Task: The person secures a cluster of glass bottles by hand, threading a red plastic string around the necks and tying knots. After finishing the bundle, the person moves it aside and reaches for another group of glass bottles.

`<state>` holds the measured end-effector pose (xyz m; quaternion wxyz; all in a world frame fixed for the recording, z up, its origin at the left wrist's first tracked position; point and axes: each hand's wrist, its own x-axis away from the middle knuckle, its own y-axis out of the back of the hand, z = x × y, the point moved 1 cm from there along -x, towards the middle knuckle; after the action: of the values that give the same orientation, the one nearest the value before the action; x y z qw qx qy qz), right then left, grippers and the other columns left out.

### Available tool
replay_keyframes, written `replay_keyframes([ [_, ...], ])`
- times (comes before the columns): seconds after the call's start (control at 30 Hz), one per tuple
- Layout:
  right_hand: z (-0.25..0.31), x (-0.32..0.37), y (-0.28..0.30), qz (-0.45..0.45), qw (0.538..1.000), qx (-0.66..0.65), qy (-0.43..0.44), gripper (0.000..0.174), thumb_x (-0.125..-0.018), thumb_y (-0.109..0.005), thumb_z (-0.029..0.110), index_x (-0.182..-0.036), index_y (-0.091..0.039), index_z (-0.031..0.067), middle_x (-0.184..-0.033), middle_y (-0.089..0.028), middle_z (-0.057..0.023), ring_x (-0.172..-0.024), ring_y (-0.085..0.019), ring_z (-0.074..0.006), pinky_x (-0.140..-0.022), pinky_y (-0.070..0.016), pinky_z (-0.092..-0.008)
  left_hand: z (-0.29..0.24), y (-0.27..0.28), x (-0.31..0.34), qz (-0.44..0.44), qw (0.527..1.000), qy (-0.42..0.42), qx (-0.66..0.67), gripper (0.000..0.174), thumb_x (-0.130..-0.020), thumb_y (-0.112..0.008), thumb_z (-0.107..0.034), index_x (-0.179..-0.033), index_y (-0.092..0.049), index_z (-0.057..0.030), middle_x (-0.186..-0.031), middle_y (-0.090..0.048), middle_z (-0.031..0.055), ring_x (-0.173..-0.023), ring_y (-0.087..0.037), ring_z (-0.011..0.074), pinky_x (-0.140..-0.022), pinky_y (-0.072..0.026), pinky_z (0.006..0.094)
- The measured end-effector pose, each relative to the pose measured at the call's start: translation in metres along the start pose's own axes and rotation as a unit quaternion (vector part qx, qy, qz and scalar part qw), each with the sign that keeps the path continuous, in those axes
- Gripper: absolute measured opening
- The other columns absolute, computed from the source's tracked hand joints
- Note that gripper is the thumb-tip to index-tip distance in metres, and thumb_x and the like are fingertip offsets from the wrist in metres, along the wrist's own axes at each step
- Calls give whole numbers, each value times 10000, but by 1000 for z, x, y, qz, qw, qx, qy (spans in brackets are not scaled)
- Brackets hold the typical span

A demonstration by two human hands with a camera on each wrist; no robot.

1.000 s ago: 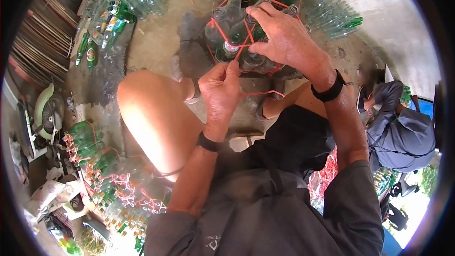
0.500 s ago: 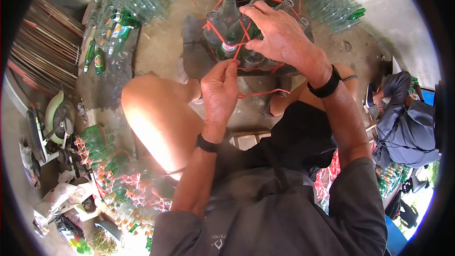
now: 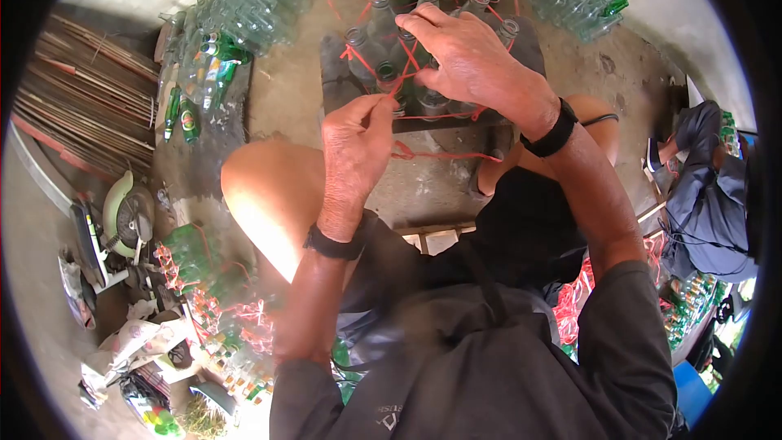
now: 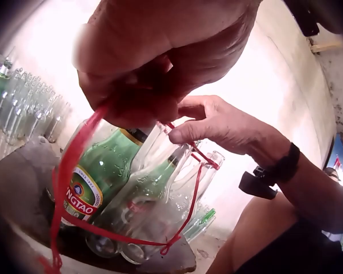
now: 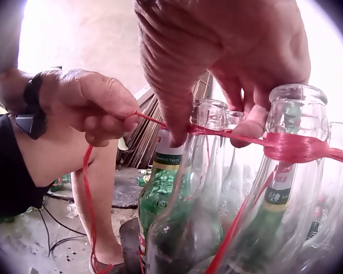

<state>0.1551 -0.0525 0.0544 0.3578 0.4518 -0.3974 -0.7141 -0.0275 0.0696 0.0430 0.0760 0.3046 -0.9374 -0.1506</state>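
Note:
A cluster of clear and green glass bottles stands upright, with red plastic string running round and across the necks. My left hand pinches a length of this string at the cluster's near side. In the right wrist view it stretches taut from those fingertips to a clear bottle's neck. My right hand grips that neck, thumb on one side and fingers on the other, right at the string. A green bottle with a Tsingtao label stands at the cluster's near side.
The cluster sits on a dark slab. Rows of clear bottles stand at back left, others at back right. Two green bottles lie at left. A fan is at far left; another person sits at right.
The head view has shifted, so the surroundings slide right and downward. My left hand has drawn slightly away from the right, toward the lower left, still pinching the string. My right hand keeps its hold.

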Motion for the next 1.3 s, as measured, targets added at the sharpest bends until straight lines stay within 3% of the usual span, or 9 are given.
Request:
replay_keyframes([
  [0.23, 2, 0, -1, -26, 999, -19, -4, 563, -777, -821, 176, -1296, -647, 49, -1209, -650, -79, -1001, -698, -294, -842, -499, -443, -30, 6, -25, 19, 996, -60, -64, 123, -960, -712, -50, -909, -748, 55, -731, -721, 56, -697, -602, 46, -635, -510, 276],
  [0.5, 1, 1, -2, -7, 999, -42, -11, 677, -726, -860, 126, -1349, -604, 63, -1237, -626, -89, -959, -660, -337, -824, -503, -439, -35, 7, -78, 51, 976, -145, -154, 128, -968, -718, -65, -943, -766, 51, -666, -649, -9, -643, -524, 23, -566, -455, 256],
  [0.57, 1, 1, -3, -11, 999, -44, -13, 669, -725, -858, 123, -1341, -604, 64, -1224, -623, -89, -950, -656, -334, -815, -502, -438, -34, 7, -85, 38, 970, -170, -170, 96, -902, -714, -57, -836, -738, 8, -664, -645, 183, -537, -609, 187, -556, -491, 340],
  [0.67, 3, 1, -2, 3, 999, -34, -28, 668, -723, -856, 119, -1339, -604, 64, -1221, -618, -83, -935, -653, -329, -799, -498, -438, -26, 6, -96, 29, 956, -184, -225, 111, -894, -725, -85, -822, -745, -3, -704, -666, 203, -559, -656, 277, -572, -510, 372],
  [0.7, 3, 1, -2, -3, 999, -34, -25, 664, -724, -854, 117, -1338, -605, 65, -1218, -617, -80, -925, -651, -328, -795, -497, -439, -25, 7, -96, 30, 957, -181, -226, 111, -894, -725, -85, -822, -745, -3, -704, -666, 203, -559, -656, 277, -572, -510, 372],
  [0.77, 4, 0, -3, -9, 999, -35, -20, 660, -725, -852, 116, -1336, -606, 67, -1216, -616, -76, -914, -649, -327, -791, -496, -439, -23, 7, -97, 32, 945, -182, -269, 133, -937, -757, -92, -924, -772, 40, -649, -675, 103, -590, -551, 74, -563, -478, 298],
  [0.9, 3, 1, -3, -46, 999, -14, -2, 421, -760, -789, 124, -1142, -619, 80, -1100, -627, -73, -904, -707, -270, -778, -459, -412, -16, 10, -91, 15, 956, -166, -243, 133, -925, -780, -103, -938, -787, 29, -677, -704, 119, -586, -584, 104, -576, -496, 310],
  [0.97, 2, 1, -5, -53, 998, -20, 3, 427, -755, -788, 122, -1146, -623, 78, -1103, -631, -72, -906, -707, -270, -774, -459, -412, -13, 13, -89, 3, 958, -156, -240, 114, -875, -764, -124, -873, -805, -18, -733, -714, 190, -620, -709, 290, -607, -535, 370],
  [1.3, 1, 4, -6, -65, 998, -10, 9, 469, -767, -792, 123, -1208, -639, 74, -1114, -635, -69, -928, -704, -267, -790, -469, -422, 1, 10, -69, -57, 978, -113, -169, 118, -868, -794, -100, -932, -816, -2, -759, -763, 166, -651, -718, 183, -636, -551, 329],
])
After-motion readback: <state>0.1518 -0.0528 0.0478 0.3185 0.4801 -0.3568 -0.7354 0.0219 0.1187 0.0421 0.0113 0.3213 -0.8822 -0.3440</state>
